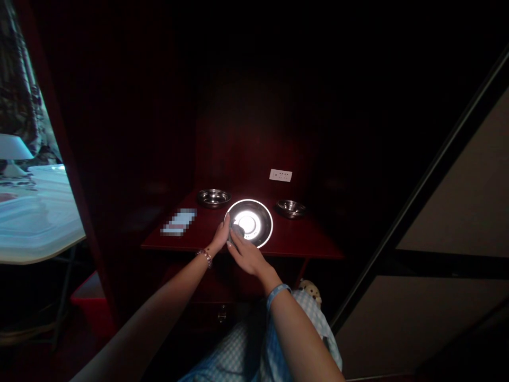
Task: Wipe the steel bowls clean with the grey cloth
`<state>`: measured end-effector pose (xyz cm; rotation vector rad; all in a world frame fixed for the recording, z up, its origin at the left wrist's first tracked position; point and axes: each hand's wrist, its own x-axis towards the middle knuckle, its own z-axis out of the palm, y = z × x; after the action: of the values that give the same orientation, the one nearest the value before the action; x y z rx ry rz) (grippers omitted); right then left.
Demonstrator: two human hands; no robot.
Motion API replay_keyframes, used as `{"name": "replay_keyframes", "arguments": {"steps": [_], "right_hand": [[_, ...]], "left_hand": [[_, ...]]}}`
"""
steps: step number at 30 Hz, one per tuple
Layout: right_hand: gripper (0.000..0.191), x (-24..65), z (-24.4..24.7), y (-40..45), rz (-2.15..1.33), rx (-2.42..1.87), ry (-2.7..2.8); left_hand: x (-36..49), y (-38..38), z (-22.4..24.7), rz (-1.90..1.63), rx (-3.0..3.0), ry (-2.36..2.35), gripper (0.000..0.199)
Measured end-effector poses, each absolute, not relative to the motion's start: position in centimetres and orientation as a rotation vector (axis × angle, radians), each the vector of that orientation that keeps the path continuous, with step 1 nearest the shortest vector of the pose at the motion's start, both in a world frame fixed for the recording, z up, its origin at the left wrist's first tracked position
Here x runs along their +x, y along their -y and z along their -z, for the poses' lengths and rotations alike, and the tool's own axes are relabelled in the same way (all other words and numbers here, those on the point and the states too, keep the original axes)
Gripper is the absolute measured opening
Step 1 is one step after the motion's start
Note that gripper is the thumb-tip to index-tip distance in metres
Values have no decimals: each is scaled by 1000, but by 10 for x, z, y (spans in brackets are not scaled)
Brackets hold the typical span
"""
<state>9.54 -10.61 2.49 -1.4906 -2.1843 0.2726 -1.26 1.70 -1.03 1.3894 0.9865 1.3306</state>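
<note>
A round, shiny metal dish with a bright white glare in its middle is tilted toward me over the front of the shelf. My left hand grips the dish at its left rim, fingers mostly hidden behind it. My right hand presses a small grey pad against the lower left of the dish's inside. Whether the pad is cloth or scouring wool cannot be made out. Behind the dish, one steel bowl stands to the left and another steel bowl to the right.
The dark red shelf carries a blurred-out pale flat item at its left. A white socket sits on the back wall. Dark panels enclose both sides. Farther left are a pale table and a red bin.
</note>
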Motion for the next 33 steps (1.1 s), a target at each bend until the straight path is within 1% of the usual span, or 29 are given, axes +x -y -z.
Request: {"name": "replay_keyframes", "arguments": {"steps": [3,6,9,11,18,25,33], "right_hand": [[58,96,-30,107,-306,-1478,2148],[55,97,-34,110,-258,-1518,2160],[63,98,-34,112,-144,-1547,2232],[65,97,-33,112,-82,-1598,2244],[60,93,-33,109,72,-1815,2208],[54,87,-36,111,290,-1855,2243],[43,82,-38,112,429,-1934,2280]], "left_hand": [[-12,-18,11,-1315,1354,-980,75],[-12,-18,11,-1325,1328,-985,77],[-12,-18,11,-1330,1322,-991,78],[-12,-17,11,-1326,1329,-998,79],[-13,-16,10,-1298,1382,-967,76],[-12,-17,9,-1322,1352,-925,70],[-11,-20,12,-1362,1306,-944,68]]}}
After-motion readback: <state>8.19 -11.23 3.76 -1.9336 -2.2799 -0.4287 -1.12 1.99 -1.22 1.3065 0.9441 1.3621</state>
